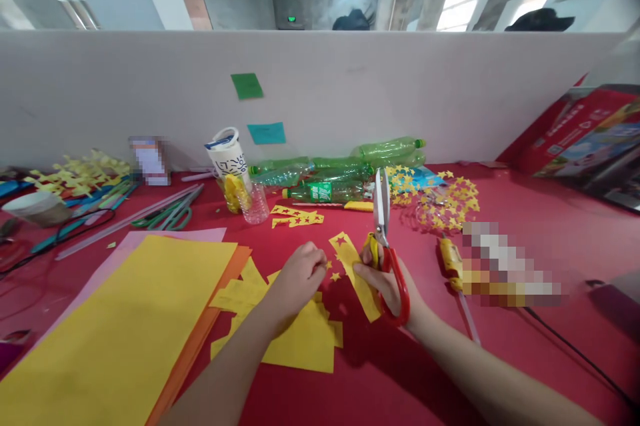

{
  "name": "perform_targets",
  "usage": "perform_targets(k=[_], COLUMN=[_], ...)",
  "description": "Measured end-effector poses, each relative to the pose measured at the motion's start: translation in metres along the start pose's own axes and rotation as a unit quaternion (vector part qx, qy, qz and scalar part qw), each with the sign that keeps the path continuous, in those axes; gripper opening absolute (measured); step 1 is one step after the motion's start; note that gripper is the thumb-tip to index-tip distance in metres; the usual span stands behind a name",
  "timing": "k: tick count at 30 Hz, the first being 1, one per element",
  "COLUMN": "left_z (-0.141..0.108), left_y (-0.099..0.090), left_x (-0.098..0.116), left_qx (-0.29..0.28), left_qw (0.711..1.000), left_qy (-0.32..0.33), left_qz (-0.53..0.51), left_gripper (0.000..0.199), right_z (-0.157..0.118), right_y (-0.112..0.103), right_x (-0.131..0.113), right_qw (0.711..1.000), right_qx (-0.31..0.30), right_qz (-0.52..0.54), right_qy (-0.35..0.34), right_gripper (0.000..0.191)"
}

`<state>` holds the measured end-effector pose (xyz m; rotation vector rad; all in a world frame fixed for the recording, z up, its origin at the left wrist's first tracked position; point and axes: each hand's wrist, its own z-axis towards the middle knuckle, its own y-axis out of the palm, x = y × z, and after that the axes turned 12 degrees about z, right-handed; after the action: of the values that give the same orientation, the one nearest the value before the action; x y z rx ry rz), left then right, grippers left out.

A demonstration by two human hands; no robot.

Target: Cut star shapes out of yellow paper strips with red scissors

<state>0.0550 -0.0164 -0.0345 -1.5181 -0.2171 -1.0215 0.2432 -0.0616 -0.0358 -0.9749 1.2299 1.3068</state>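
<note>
My right hand (387, 279) is closed around red-handled scissors (383, 206), whose blades point up and away. Between thumb and fingers the same hand also grips a yellow strip (356, 279) with a star-shaped hole near its far end. My left hand (303, 276) is just left of the strip, its fingers curled in a pinch; what they hold, if anything, is hidden. Small yellow stars (335, 276) lie on the red table between the hands. Under my left wrist, yellow pieces (300, 346) are spread in a loose pile.
Yellow sheets (130, 306) are stacked at left over orange and pink ones. Green bottles (327, 191) lie along the partition (320, 93), near a white cup (227, 159). Star-covered loops (450, 203) and a yellow glue gun (451, 263) are at right. More scissors (175, 211) lie back left.
</note>
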Motion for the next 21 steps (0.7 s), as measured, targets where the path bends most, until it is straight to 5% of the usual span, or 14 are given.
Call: perform_targets(k=[4, 21], left_z=[-0.002, 0.000], left_y=[0.003, 0.016], left_x=[0.000, -0.005], left_qx=[-0.015, 0.029], left_qw=[0.993, 0.998], left_qy=[0.029, 0.015], left_qz=[0.110, 0.061], left_gripper=[0.015, 0.019], right_z=[0.000, -0.007], right_y=[0.001, 0.006], right_x=[0.004, 0.006], right_qw=[1.000, 1.000], right_qx=[-0.007, -0.015], right_qz=[-0.008, -0.010], right_qy=[0.002, 0.002], right_gripper=[0.023, 0.024])
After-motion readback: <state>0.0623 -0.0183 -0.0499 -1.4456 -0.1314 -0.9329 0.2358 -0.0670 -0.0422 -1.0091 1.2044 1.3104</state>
